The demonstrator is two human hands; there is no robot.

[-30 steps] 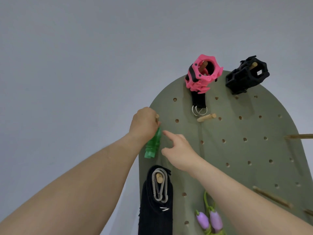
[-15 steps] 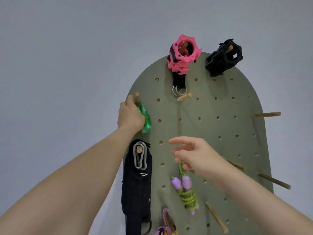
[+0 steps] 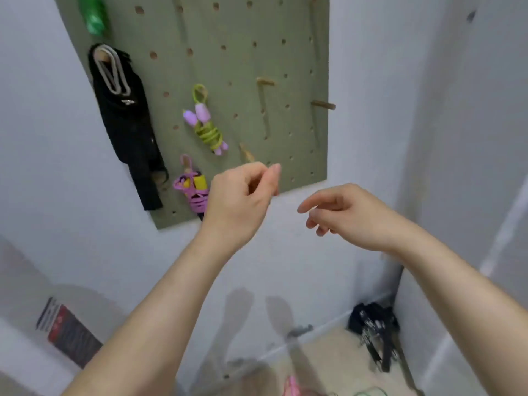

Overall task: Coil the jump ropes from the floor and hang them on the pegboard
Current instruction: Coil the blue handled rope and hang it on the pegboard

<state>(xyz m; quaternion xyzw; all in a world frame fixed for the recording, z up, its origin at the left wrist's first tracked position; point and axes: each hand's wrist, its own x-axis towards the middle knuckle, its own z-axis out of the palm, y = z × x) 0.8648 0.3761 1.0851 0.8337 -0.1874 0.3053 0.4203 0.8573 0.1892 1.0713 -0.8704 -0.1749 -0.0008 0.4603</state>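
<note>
left hand point(image 3: 243, 197), right hand point(image 3: 353, 215) empty by pegboard point(image 3: 243, 52)
fingers loosely curled; green rope point(image 3: 208, 132) at left hand's eleven o'clock.

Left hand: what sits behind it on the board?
Behind the left hand hangs a coiled pink jump rope with yellow handles on the pegboard; the hand covers its right side. A wooden peg shows just above the hand.

Even, soft indoor light; forearm shadows fall on the wall point(image 3: 285, 267); motion blur softens the floor point(image 3: 328, 352); wide-angle edges bend.
</note>
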